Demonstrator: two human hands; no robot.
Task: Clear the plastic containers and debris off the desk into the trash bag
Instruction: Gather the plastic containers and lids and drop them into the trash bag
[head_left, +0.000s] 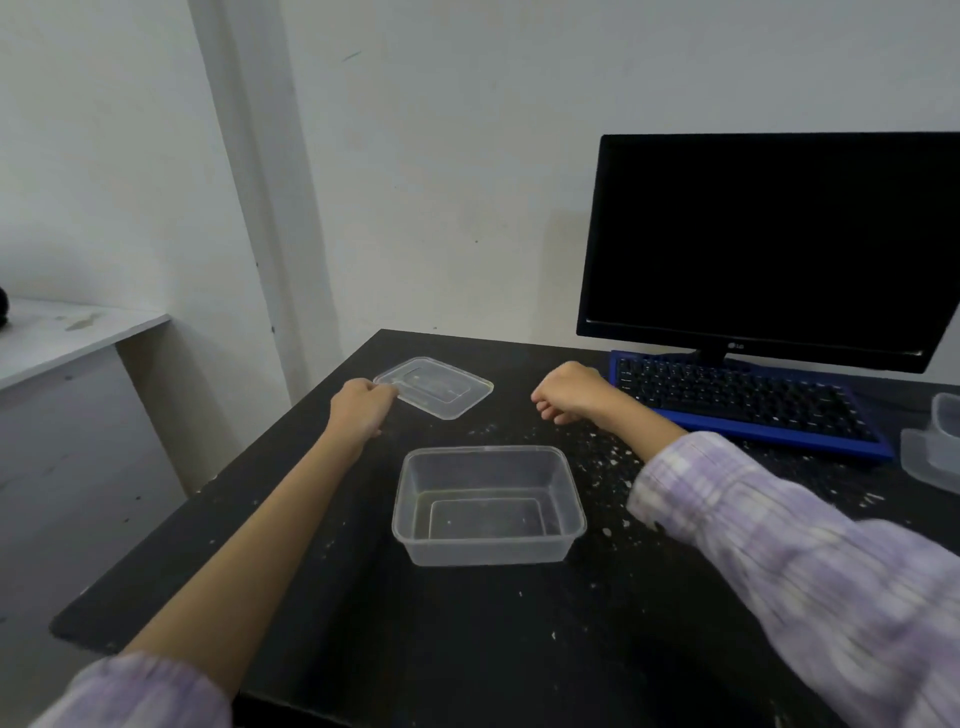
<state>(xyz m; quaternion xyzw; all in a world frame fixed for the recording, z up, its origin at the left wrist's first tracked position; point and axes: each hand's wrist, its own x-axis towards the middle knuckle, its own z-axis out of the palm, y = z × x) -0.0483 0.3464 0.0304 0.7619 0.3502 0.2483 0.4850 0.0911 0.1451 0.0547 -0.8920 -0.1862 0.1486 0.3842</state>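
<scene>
Near the middle of the frame, the left hand (361, 410) reaches to the near-left corner of a clear plastic lid (434, 386) that lies flat on the black surface (441, 634); its grip is curled onto that corner, the fingers closed round the lid's edge. The right hand (571, 392), to the right of the lid and apart from it, hovers just over the surface with its fingers curled loosely inward, its grip holding nothing. Below the two hands, at the centre of the frame, an open clear plastic container (488, 504) stands upright on the surface, touched by neither hand. White crumbs of debris (605, 470) are scattered over the surface, thickest to the right of the container and under the right forearm. At the right edge of the frame more clear plastic containers (935, 447) sit, partly cut off. A blue-framed keyboard (748, 400) lies just beyond the right hand, with a dark monitor (769, 244) standing behind it in the upper right. A pale shelf (67, 338) shows at the left edge
</scene>
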